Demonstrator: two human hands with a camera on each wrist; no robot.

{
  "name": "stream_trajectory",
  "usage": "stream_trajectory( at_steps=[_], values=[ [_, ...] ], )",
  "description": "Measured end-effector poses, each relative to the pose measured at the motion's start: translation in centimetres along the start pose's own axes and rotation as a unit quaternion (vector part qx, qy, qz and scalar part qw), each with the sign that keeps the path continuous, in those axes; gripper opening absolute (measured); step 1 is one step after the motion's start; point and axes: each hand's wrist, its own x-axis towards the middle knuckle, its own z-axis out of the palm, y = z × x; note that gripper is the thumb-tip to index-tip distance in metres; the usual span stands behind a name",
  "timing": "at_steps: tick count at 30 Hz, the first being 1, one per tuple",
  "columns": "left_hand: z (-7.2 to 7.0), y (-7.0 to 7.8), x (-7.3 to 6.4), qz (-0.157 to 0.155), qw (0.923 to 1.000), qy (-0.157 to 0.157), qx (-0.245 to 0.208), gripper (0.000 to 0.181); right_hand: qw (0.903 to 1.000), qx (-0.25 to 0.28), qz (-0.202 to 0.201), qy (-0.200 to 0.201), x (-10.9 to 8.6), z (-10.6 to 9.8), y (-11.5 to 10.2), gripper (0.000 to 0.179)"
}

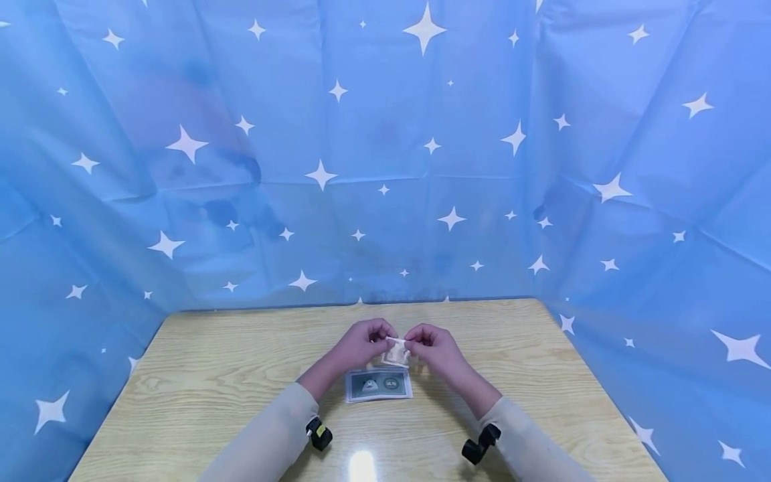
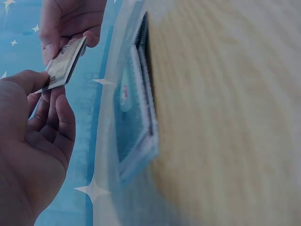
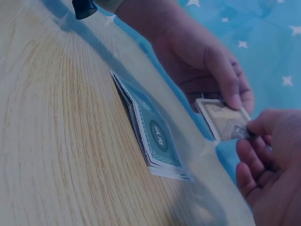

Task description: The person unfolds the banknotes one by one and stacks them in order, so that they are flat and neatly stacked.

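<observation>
My left hand point(image 1: 359, 346) and right hand point(image 1: 438, 349) meet over the middle of the table, each pinching one side of a small folded play banknote point(image 1: 395, 355). In the right wrist view the note point(image 3: 220, 118) shows a pale border and a beige printed face. Seen from the left wrist, it appears folded into layers, thumbs lying on its upper face. Just below the hands, on the wood, lies a stack of green play banknotes point(image 1: 379, 384) with white borders, a white figure and a round emblem. Its layered edges point(image 3: 141, 136) show in the right wrist view.
The light wooden table point(image 1: 229, 375) carries the stack near its middle. A blue curtain point(image 1: 385, 147) with white stars surrounds the back and both sides. Black devices are strapped at the left wrist point(image 1: 319, 433) and right wrist point(image 1: 481, 444).
</observation>
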Motion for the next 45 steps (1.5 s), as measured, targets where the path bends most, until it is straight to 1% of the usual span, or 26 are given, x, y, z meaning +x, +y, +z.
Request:
stream_trajectory(
  at_steps=[4, 9, 16, 19, 22, 26, 31, 35, 39, 41, 45],
  values=[
    [0.2, -0.5, -0.7, -0.007, 0.9998, -0.007, -0.017, 0.008, 1.0, -0.005, -0.004, 0.0, 0.0, 0.2, -0.2, 0.009],
    [0.5, -0.6, -1.5, -0.006, 0.9997, -0.005, -0.024, 0.006, 0.9999, -0.005, -0.009, -0.003, 0.0, 0.4, -0.5, 0.016],
    [0.8, -0.2, -2.2, -0.016, 0.9989, 0.017, -0.041, 0.009, 0.9997, 0.002, -0.019, -0.012, -0.4, 0.6, -0.9, 0.019],
    [0.9, -0.1, -2.5, -0.022, 0.9983, 0.028, -0.046, 0.01, 0.9997, 0.003, -0.023, -0.01, -0.4, 0.7, -0.8, 0.02],
    [0.9, 0.0, -2.7, -0.032, 0.9975, 0.038, -0.051, 0.011, 0.9997, 0.005, -0.023, -0.005, -0.5, 0.9, -0.9, 0.017],
    [0.8, -0.1, -2.9, -0.043, 0.9964, 0.049, -0.056, 0.012, 0.9997, 0.006, -0.024, -0.002, -0.7, 1.1, -1.0, 0.012],
    [0.6, -0.2, -2.9, -0.044, 0.9948, 0.056, -0.072, 0.012, 0.9996, 0.006, -0.027, -0.007, -0.7, 1.1, -1.0, 0.017],
    [0.4, -0.1, -2.8, -0.046, 0.9942, 0.055, -0.079, 0.012, 0.999, -0.01, -0.037, -0.02, -0.6, 0.9, -1.1, 0.024],
    [0.2, -0.1, -2.9, -0.044, 0.9946, 0.054, -0.077, 0.013, 0.9966, -0.039, -0.058, -0.042, -0.6, 0.5, -1.2, 0.02],
    [0.1, -0.1, -3.0, -0.043, 0.9948, 0.053, -0.076, 0.013, 0.9947, -0.047, -0.07, -0.058, -0.6, 0.3, -1.1, 0.019],
    [0.0, -0.2, -3.1, -0.038, 0.9959, 0.055, -0.062, 0.012, 0.9904, -0.042, -0.085, -0.101, -0.5, -0.3, -1.0, 0.019]
  ],
)
